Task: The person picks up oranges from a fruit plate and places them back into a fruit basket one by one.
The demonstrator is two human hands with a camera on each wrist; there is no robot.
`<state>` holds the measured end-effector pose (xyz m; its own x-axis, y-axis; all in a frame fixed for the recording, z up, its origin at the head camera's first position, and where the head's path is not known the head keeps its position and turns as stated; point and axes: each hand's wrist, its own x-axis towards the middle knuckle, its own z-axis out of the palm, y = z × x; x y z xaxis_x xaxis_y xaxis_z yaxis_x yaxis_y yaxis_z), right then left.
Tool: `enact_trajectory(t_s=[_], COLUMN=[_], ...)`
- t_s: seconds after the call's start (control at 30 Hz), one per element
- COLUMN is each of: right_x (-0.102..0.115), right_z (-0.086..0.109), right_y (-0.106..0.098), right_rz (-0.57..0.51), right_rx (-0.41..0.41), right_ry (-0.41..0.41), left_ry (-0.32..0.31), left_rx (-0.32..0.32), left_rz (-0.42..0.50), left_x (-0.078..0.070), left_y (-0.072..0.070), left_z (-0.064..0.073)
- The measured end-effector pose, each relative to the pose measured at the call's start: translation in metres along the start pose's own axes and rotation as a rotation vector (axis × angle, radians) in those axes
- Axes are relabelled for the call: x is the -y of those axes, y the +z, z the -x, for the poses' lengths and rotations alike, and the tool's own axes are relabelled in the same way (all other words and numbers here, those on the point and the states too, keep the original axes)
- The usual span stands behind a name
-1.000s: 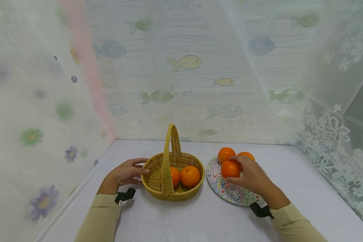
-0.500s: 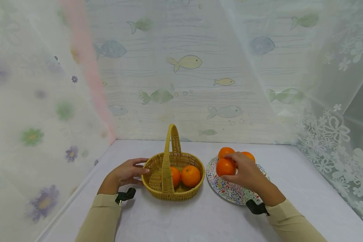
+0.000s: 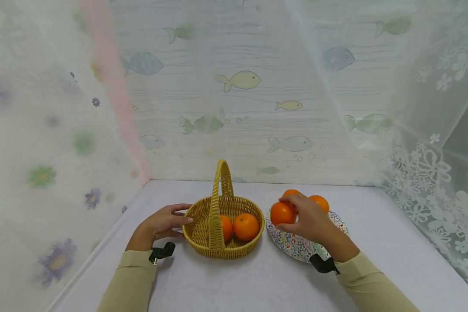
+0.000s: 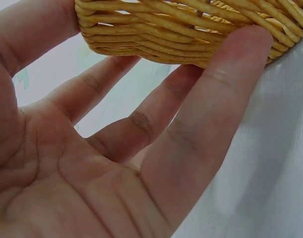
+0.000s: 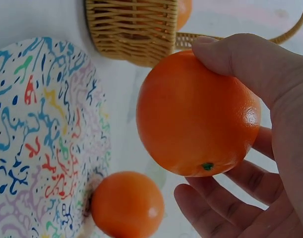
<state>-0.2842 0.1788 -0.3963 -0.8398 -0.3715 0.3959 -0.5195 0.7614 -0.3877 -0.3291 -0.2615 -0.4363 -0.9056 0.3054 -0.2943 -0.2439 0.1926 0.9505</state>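
Note:
My right hand (image 3: 312, 221) grips an orange (image 3: 282, 214) over the left part of a patterned plate (image 3: 296, 247). In the right wrist view my thumb lies on one side of the held orange (image 5: 196, 114) and my fingers on the other, and its green stem spot shows. Two more oranges are on the plate, one (image 3: 291, 192) partly behind my hand and one (image 3: 319, 203) at the back right. My left hand (image 3: 165, 222) touches the left end of a wicker basket (image 3: 203, 250), fingers fairly straight against its woven side (image 4: 166, 37). Inside the basket sit two oranges (image 3: 245, 227).
The basket's tall arched handle (image 3: 222, 173) rises over its middle and partly covers the left orange. Between basket and plate lies a narrow strip of white tablecloth (image 3: 234, 286). Fish-printed fabric (image 3: 239, 81) hangs behind the table.
My right hand has carried the orange leftward across the plate, toward the basket. The back orange is now more covered by my hand. My left hand and the basket have stayed put.

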Motion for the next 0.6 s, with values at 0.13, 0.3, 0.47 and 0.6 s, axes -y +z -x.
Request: enact_trajectory(t_s=[0.13, 0.3, 0.47, 0.6], right_x=[0.004, 0.007, 0.010, 0.011], right_z=[-0.003, -0.006, -0.009, -0.011], right_y=[0.001, 0.001, 0.002, 0.003], right_rz=[-0.006, -0.013, -0.028, -0.014], right_rx=[0.003, -0.010, -0.013, -0.018], right_ry=[-0.008, -0.038, -0.054, -0.066], left_ry=[-0.001, -0.006, -0.007, -0.002], left_rx=[-0.001, -0.006, -0.013, -0.010], left_rz=[0.000, -0.001, -0.002, 0.004], left_x=[0.000, 0.001, 0.001, 0.001], left_y=[0.000, 0.001, 0.001, 0.000], left_z=[0.000, 0.000, -0.001, -0.001])
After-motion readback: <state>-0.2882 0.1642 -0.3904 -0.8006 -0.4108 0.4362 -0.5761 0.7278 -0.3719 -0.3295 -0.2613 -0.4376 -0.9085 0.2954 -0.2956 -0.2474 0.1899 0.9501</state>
